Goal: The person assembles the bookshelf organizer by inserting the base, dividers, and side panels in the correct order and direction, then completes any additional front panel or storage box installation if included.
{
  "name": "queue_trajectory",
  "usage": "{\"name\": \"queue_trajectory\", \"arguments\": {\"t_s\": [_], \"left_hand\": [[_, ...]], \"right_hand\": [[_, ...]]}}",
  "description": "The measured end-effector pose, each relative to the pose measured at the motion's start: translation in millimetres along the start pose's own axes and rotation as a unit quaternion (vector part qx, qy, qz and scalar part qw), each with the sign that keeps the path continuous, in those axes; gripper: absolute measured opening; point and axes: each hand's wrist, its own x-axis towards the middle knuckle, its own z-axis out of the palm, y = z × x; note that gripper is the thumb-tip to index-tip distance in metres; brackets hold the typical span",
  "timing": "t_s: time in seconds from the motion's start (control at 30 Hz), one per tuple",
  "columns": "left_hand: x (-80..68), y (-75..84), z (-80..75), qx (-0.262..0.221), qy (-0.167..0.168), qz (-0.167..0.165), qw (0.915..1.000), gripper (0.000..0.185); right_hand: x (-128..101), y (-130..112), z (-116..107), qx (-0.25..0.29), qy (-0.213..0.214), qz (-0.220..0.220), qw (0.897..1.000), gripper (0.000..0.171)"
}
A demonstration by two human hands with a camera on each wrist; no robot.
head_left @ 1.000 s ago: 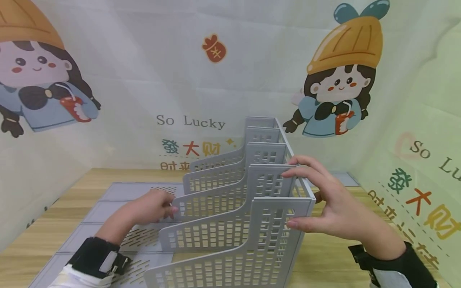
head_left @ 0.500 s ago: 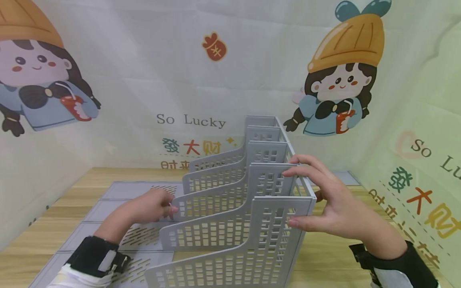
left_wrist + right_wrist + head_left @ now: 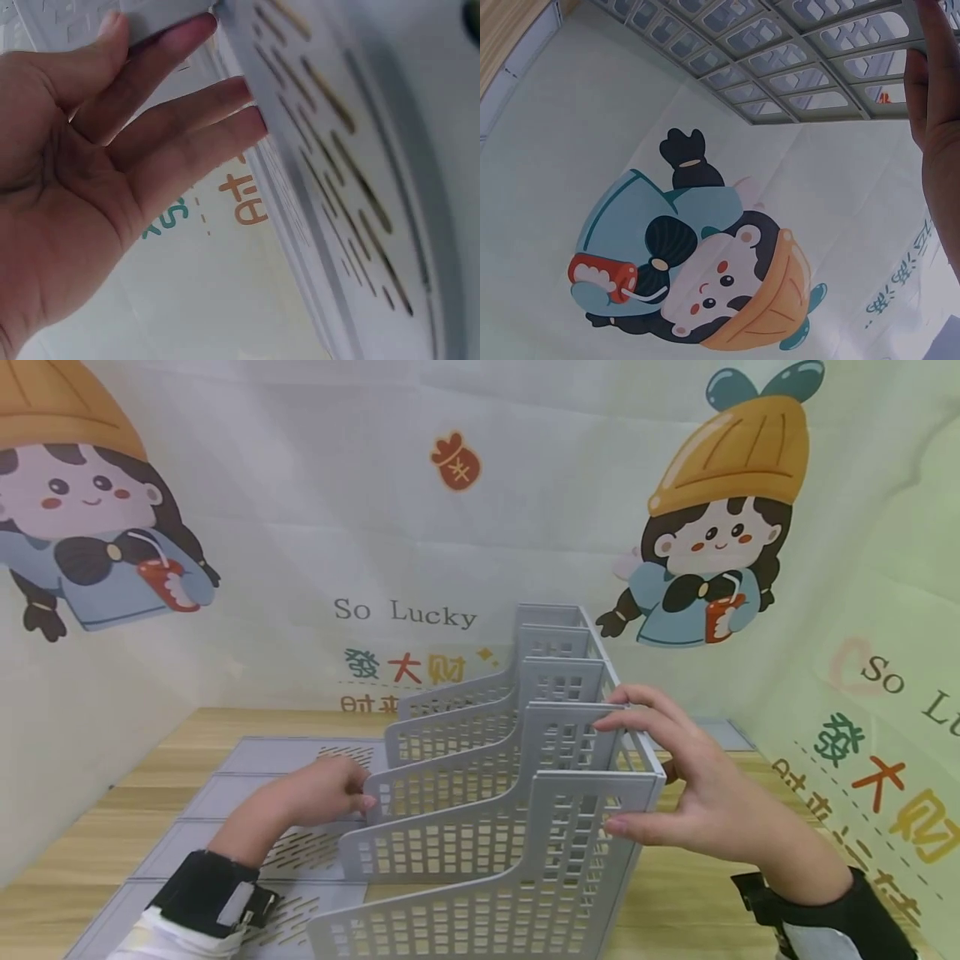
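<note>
A grey plastic file rack with several perforated, curved dividers stands upright in the middle of the head view. At its low front edge my left hand pinches the tip of the middle divider. In the left wrist view the thumb of that hand lies against the panel and the other fingers reach toward a slotted grey base. My right hand grips the tall back end, thumb on the nearest divider and fingers over the top frame. The right wrist view shows only part of this hand, beside the rack's lattice back.
Flat grey slotted panels lie side by side on the wooden table, left of and under the rack. Another grey piece lies at the back right. A printed cloth with cartoon figures surrounds the table at the back and sides.
The head view has swung slightly, so everything appears a little further right. Both hands keep their holds on the rack.
</note>
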Motion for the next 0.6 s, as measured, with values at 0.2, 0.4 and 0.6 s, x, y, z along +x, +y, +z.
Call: {"name": "queue_trajectory", "arguments": {"t_s": [0.2,0.4,0.6], "left_hand": [[1.2,-3.2,-0.7,-0.007,0.0,0.011,0.9999,0.023],[-2.0,-1.6,-0.8,-0.034,-0.011,-0.019,0.9992,0.022],[-0.5,2.8,0.3,-0.004,0.0,-0.016,0.9999,0.02]], "right_hand": [[-0.5,-0.2,-1.0,-0.009,0.001,-0.002,1.0,0.076],[0.4,1.2,-0.8,-0.006,-0.002,-0.008,1.0,0.077],[0.2,1.6,-1.0,-0.004,-0.002,-0.006,1.0,0.077]]}}
